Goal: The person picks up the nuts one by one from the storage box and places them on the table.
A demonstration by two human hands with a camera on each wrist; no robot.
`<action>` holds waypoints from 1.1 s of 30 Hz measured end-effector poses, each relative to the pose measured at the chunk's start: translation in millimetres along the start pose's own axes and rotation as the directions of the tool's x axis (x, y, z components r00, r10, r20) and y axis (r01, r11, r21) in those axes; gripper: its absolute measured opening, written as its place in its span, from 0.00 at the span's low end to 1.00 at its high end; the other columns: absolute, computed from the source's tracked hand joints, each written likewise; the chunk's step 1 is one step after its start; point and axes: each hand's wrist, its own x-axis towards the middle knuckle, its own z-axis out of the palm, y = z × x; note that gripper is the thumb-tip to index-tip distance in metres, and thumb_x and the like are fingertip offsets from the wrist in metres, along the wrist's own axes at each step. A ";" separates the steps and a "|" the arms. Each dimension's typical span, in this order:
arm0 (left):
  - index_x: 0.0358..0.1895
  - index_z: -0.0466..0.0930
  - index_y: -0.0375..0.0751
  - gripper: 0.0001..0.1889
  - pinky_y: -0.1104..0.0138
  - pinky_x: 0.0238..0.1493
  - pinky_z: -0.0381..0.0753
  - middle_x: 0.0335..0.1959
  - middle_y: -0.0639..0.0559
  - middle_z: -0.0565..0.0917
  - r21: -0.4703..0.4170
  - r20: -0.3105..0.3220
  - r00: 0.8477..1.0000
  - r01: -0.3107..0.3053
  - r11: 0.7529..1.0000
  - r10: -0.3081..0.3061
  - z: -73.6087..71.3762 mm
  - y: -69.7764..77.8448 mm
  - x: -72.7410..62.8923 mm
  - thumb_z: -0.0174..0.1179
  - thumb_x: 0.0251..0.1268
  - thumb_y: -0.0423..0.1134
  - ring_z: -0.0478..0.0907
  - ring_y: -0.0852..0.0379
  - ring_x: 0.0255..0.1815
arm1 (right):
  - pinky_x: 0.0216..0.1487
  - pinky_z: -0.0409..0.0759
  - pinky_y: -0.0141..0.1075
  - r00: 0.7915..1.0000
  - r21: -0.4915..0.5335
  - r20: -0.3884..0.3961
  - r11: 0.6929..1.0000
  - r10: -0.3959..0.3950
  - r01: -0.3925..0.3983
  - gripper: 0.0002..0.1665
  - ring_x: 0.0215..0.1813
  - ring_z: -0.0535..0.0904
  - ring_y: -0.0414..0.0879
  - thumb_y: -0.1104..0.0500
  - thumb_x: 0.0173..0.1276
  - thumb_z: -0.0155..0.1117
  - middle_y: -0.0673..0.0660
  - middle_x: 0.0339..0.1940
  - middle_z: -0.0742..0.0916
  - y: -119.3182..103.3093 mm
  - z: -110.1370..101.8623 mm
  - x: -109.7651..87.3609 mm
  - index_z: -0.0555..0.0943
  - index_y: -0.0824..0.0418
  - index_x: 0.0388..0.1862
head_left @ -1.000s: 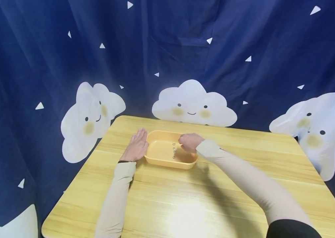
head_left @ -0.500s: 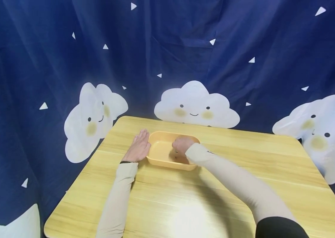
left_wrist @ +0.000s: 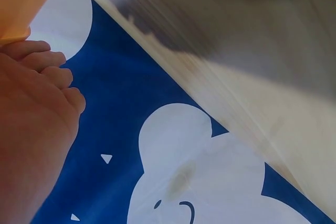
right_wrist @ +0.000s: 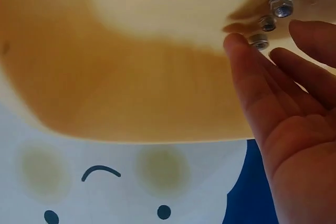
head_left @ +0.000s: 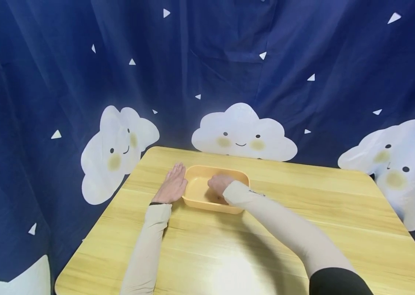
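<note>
A shallow yellow plastic tray [head_left: 213,206] lies on the table. My left hand [head_left: 173,185] lies against its left end with the fingers straight. Inside the tray, right of its middle, is my right hand [head_left: 219,184]. Several metal nuts are on the tray floor in the right wrist view; a larger nut [right_wrist: 282,6] sits among smaller ones. There, the right hand [right_wrist: 294,114] has its fingers loosely bent around the nuts, and one fingertip is right beside the nearest small nut [right_wrist: 259,41]. From the head view the hand covers most of them.
The wooden table [head_left: 207,250] has rounded corners and a bright glare spot near the front. A dark blue curtain [head_left: 229,53] printed with smiling clouds hangs right behind it. The tray's raised wall surrounds the right hand.
My right hand has moved left and slightly down inside the tray, over the nuts that showed before. The left hand stays at the tray's left end.
</note>
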 end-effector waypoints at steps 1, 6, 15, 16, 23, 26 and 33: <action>0.81 0.49 0.26 0.32 0.43 0.87 0.44 0.86 0.34 0.48 -0.002 -0.002 1.000 0.002 1.000 -0.002 0.1 0.2 -0.3 0.32 0.82 0.41 0.40 0.38 0.88 | 0.35 0.84 0.32 1.000 0.003 0.004 1.000 -0.010 0.010 0.11 0.30 0.80 0.41 0.69 0.54 0.70 0.51 0.32 0.89 -0.8 -0.2 1.3 0.83 0.54 0.33; 0.81 0.49 0.26 0.32 0.43 0.87 0.43 0.86 0.34 0.48 -0.013 -0.002 1.000 0.013 1.000 -0.013 1.8 0.5 -1.4 0.33 0.82 0.41 0.41 0.37 0.88 | 0.40 0.86 0.33 1.000 0.008 -0.009 1.000 -0.027 0.027 0.14 0.37 0.84 0.44 0.69 0.53 0.72 0.52 0.35 0.88 -4.8 4.0 8.3 0.84 0.55 0.38; 0.81 0.49 0.26 0.32 0.43 0.87 0.43 0.86 0.34 0.48 -0.015 0.008 1.000 0.024 1.000 -0.024 1.3 2.3 -2.0 0.34 0.82 0.41 0.41 0.36 0.88 | 0.44 0.85 0.33 0.999 0.010 0.037 1.000 0.003 -0.004 0.14 0.40 0.84 0.44 0.68 0.62 0.67 0.51 0.41 0.89 -14.4 -1.0 8.3 0.84 0.53 0.44; 0.81 0.49 0.26 0.32 0.43 0.87 0.43 0.86 0.34 0.48 -0.016 0.009 1.000 0.024 1.000 -0.024 1.1 2.2 -1.8 0.34 0.82 0.41 0.41 0.36 0.88 | 0.45 0.85 0.32 0.999 0.006 0.042 1.000 0.002 -0.003 0.15 0.41 0.84 0.44 0.68 0.62 0.67 0.51 0.41 0.89 -14.9 -1.5 7.8 0.83 0.53 0.45; 0.82 0.49 0.27 0.32 0.43 0.87 0.42 0.86 0.35 0.48 -0.014 0.015 0.999 0.033 0.999 -0.033 0.7 1.8 -1.3 0.33 0.82 0.41 0.39 0.37 0.88 | 0.51 0.86 0.33 1.000 -0.001 -0.007 1.000 -0.011 0.011 0.13 0.47 0.86 0.45 0.68 0.66 0.66 0.53 0.46 0.89 -19.6 0.7 9.9 0.85 0.54 0.46; 0.82 0.48 0.27 0.32 0.43 0.87 0.41 0.86 0.36 0.47 -0.019 0.024 0.999 0.037 0.999 -0.036 0.1 2.6 -1.6 0.33 0.82 0.41 0.38 0.37 0.88 | 0.48 0.87 0.33 1.000 0.004 -0.021 1.000 0.002 -0.002 0.12 0.45 0.87 0.44 0.68 0.67 0.65 0.53 0.45 0.90 -22.2 2.5 13.7 0.86 0.54 0.44; 0.82 0.48 0.27 0.32 0.43 0.87 0.41 0.86 0.36 0.47 -0.024 0.030 0.999 0.035 0.999 -0.034 -0.7 2.7 -1.9 0.32 0.82 0.41 0.38 0.36 0.88 | 0.49 0.89 0.34 0.999 0.031 -0.054 1.000 0.001 0.001 0.11 0.46 0.88 0.45 0.67 0.70 0.63 0.54 0.47 0.91 -26.9 2.9 18.9 0.88 0.55 0.45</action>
